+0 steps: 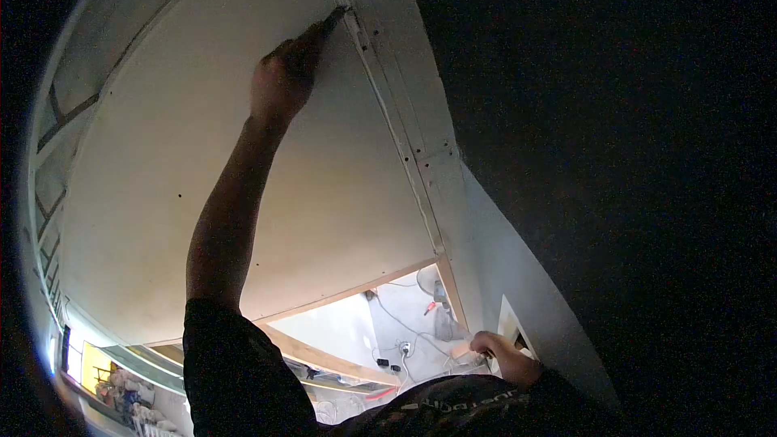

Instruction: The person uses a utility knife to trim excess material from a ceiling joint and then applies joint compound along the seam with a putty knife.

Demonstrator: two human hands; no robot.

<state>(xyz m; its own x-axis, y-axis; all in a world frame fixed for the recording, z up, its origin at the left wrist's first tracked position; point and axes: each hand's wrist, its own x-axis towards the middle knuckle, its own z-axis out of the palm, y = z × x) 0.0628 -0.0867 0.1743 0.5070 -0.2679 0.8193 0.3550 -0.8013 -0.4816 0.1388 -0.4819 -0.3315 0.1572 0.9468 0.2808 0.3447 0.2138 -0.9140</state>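
My left hand (pixel 285 77) is raised high against a large pale board (pixel 316 170), fingers wrapped round a narrow dark tool (pixel 333 19). The tool's tip meets the board's long seam (pixel 383 105), where whitish filler shows along the joint. Its exact kind is hidden by shadow. Low on the right, my right hand (pixel 508 358) is closed, with fingers curled beside a pale triangular piece (pixel 511 320). What sits inside those fingers I cannot tell.
Dark screw spots (pixel 418 150) dot the strip beside the seam. A wooden frame (pixel 324 352) borders an opening below. Through it appear cables (pixel 405 324) and a red-tipped item (pixel 430 307) on the floor. A dark surface (pixel 615 154) fills the right side.
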